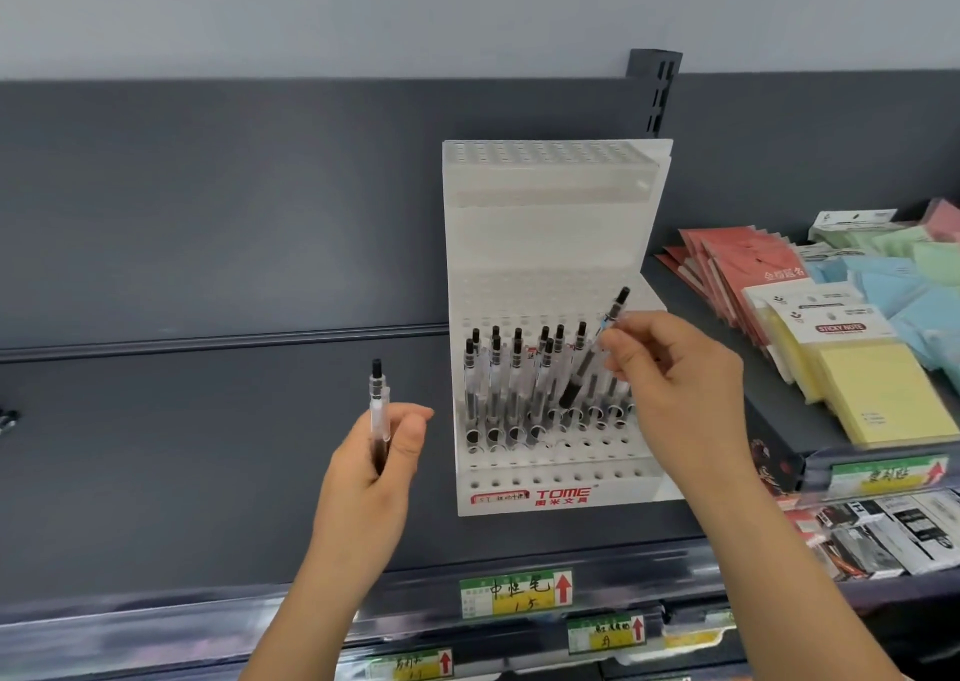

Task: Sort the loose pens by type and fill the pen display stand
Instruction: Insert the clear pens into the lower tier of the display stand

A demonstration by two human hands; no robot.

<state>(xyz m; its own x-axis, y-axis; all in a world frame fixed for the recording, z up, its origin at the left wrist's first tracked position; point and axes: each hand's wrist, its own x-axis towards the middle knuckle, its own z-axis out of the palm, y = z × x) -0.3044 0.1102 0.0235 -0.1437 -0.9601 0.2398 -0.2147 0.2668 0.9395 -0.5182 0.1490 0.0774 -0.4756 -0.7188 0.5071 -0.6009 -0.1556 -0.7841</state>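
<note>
A dark shelf holds a white pen display stand at centre. About ten clear pens stand in its middle tier. Other tiers look unfilled, so much seems left to do. Sticky notes crowd its 3 o'clock edge, and open shelf lies at 9 o'clock. The right hand pinches a tilted pen above that row. The left hand, at 8 o'clock, grips a second pen upright.

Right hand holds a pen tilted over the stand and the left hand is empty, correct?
No, the left hand is not empty: the head view shows it gripping a clear pen upright. The right hand does hold a tilted pen over the stand.
</note>
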